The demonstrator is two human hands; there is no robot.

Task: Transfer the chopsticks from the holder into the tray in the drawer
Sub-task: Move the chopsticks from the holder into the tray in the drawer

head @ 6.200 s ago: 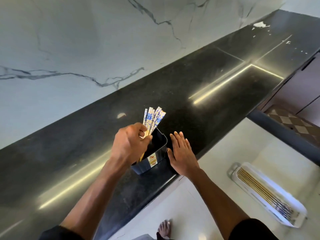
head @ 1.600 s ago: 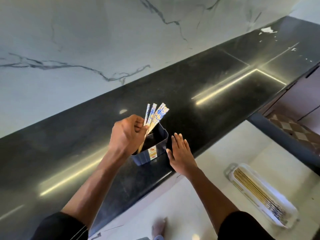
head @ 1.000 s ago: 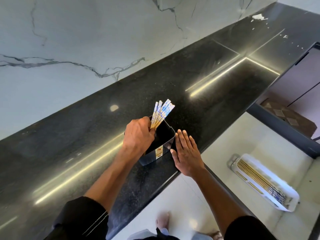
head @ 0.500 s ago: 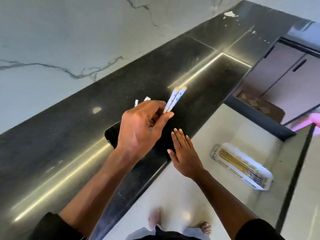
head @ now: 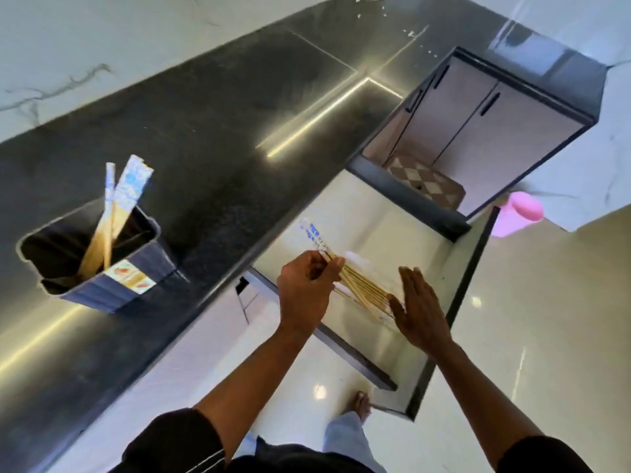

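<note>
Our left hand [head: 307, 288] is clenched around a small bundle of chopsticks [head: 312, 233]. Their blue-patterned ends poke out toward the countertop [head: 222, 131], and the bundle sits low over the white tray [head: 355, 259] in the open drawer [head: 392, 220]. The tray is blurred and mostly hidden by our hands, but we can make out a row of chopsticks [head: 367, 290] lying in it. Our right hand [head: 418, 308] is flat with straight fingers and grasps nothing. It is set at the near end of that row, though we cannot tell whether it actually touches the sticks or the tray.

A few leaning chopsticks [head: 116, 206] stand in the dark blue holder [head: 102, 288] on the countertop, so we judge the transfer well along but unfinished.

Here is what could go wrong:
- **Crossed sticks:** if we let go while the bundle sits askew to the row, the sticks may land crossed or ride up on the others.
- **Sticks leaving the tray:** a release from too high could bounce or roll one over the tray's rim onto the drawer floor.
- **Shifting the tray:** if our right hand pushes too firmly, it could slide the light tray or fan the row out.
- **Tipping the holder:** it stands near the counter's edge, and a careless reach for the last sticks could knock it over
</note>
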